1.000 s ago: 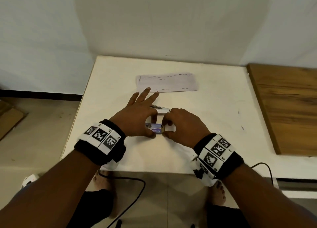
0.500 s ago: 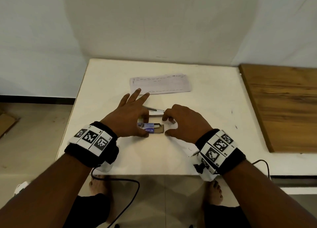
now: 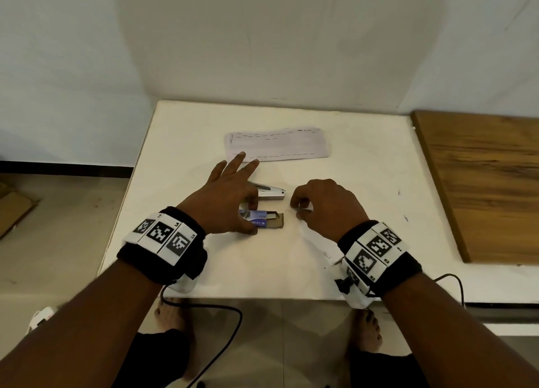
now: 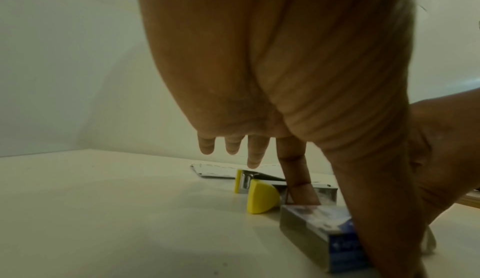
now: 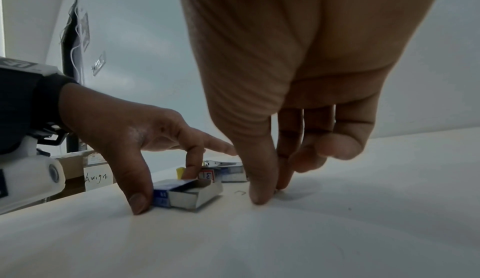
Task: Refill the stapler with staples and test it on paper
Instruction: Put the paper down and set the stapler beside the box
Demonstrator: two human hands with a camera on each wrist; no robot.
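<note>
A blue staple box (image 3: 259, 222) lies on the white table (image 3: 262, 265), its cardboard drawer (image 3: 277, 220) slid out to the right. My left hand (image 3: 250, 219) pinches the box between thumb and index finger, with the other fingers stretched out. Just behind the box lies the stapler (image 3: 269, 193), swung open, with a yellow end (image 4: 262, 197). My right hand (image 3: 298, 211) sits right of the box, thumb and index finger pinched low on the table on what looks like a small strip of staples, mostly hidden. One loose staple (image 5: 240, 192) lies between box and hand.
A folded sheet of paper (image 3: 277, 145) lies further back on the table. A wooden board (image 3: 490, 183) adjoins the table's right side. A black cable (image 3: 221, 309) hangs below the front edge. White walls close off the back.
The box's drawer has been slid out to the right. My right hand has drawn away from the box to the right, still pinched. My left hand keeps holding the box.
</note>
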